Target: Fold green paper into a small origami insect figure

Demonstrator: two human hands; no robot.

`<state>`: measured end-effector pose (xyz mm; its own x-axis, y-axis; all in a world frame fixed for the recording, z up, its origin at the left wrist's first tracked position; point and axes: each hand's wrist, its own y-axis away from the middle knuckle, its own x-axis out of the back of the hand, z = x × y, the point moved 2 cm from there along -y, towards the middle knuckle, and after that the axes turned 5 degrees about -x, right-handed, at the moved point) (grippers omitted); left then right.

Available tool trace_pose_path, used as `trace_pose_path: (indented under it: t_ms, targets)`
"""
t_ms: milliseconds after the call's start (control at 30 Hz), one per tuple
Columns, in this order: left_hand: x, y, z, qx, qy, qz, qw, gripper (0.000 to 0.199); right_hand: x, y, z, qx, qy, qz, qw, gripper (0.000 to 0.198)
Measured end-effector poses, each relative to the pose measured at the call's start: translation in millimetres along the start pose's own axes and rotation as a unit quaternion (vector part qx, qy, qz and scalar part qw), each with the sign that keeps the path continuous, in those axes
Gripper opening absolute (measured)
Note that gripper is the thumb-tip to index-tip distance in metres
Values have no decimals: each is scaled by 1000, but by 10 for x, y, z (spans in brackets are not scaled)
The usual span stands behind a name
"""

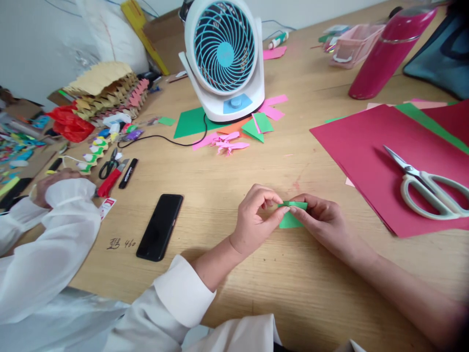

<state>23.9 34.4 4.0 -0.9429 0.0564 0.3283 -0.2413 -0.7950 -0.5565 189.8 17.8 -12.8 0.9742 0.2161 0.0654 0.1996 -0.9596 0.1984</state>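
A small piece of green paper (292, 221) is pinched between my two hands, just above the wooden table (234, 181). Its upper edge is folded over. My left hand (258, 210) grips the left part of that fold between thumb and index finger. From the other side, my right hand (322, 217) presses the fold with its thumb, the fingers behind the paper. The thumbs nearly meet at the middle. To the right lie white-handled scissors (421, 181) on dark red paper sheets (351, 142). A black phone (160, 227) lies left of my left hand.
A white fan (225, 58) stands at the back, with pink folded paper shapes (229, 144) and green pieces (252, 131) before it. A magenta bottle (392, 54) and pink basket (357, 44) are back right. At left, a co-worker's sleeve (54, 234) rests near a red-handled knife (110, 181).
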Motion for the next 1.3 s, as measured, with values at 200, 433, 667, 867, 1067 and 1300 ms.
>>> trace_pose_path:
  t_ms: [200,433,667,867,1067,1300]
  targets:
    - [4,2,34,5,-24,14,1000,9,8,4,33,3,-5,-11,1000,31]
    - [13,10,42,-7,-50,6,999,7,3,23,-52,-9,-12,-11,1000,33]
    - [10,11,68,-59,-61,21,996,9,0,18,-42,2,-12,-10,1000,28]
    - [14,6,93,-74,-72,29,994,10,-1,5,-29,12,-30,-14,999,27]
    - [17,8,81,-80,-70,27,994,10,-2,12,-15,16,-38,-14,999,25]
    - [30,-3,80,-74,-86,26,993,8,-4,10,-55,22,-40,-5,999,24]
